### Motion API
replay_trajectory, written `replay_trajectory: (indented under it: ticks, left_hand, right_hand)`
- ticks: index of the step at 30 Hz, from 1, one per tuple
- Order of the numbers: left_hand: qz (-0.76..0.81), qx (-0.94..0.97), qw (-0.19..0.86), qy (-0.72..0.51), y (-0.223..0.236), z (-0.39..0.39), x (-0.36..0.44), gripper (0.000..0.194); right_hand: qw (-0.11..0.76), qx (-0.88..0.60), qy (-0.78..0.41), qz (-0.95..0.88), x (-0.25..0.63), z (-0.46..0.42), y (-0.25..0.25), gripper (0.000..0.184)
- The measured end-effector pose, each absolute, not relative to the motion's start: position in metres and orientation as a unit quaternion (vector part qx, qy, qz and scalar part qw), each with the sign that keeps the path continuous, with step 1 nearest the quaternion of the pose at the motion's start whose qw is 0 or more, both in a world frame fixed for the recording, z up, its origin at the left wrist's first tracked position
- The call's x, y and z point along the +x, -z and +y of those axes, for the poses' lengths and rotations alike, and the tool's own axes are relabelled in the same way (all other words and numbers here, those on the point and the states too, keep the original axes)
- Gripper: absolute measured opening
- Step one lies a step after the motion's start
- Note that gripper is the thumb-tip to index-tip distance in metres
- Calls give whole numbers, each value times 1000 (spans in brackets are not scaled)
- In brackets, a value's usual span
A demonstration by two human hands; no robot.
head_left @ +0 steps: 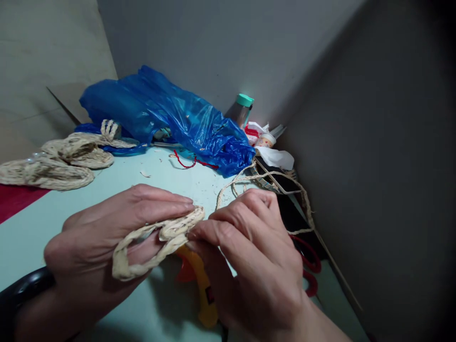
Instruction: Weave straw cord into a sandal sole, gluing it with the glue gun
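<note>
Between my hands is a small coiled piece of braided straw cord, with an open loop at its near end. My left hand is closed round its far side, and the loop lies over the palm and fingers. My right hand pinches its right end between thumb and forefinger. A long straw braid curves across the table behind my right hand; whether it joins the held piece is hidden. Beneath the hands lies a yellow and orange glue gun, partly covered by my right hand.
Woven straw slippers lie at the left, beside a crumpled blue plastic bag. Behind stand a green-lidded bottle and a paper cup. Red-handled scissors lie right. Grey walls bound the table. Red yarn lies near the bag.
</note>
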State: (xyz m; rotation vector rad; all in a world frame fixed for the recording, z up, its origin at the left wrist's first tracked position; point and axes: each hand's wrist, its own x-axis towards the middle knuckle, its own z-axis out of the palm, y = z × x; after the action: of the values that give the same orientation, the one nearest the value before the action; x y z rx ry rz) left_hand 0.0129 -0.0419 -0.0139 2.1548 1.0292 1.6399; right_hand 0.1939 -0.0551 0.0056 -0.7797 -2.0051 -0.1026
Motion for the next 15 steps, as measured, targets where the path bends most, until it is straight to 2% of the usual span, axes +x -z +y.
replay_trajectory:
  ticks: [5, 15]
  left_hand:
    - [331, 738, 129, -573, 15, -38, 16, 30]
    - [340, 741, 116, -568, 15, -42, 14, 34]
  right_hand:
    - [480, -355, 21, -802, 192, -60, -6, 10]
    - [460, -356, 54, -812, 196, -55, -7, 19]
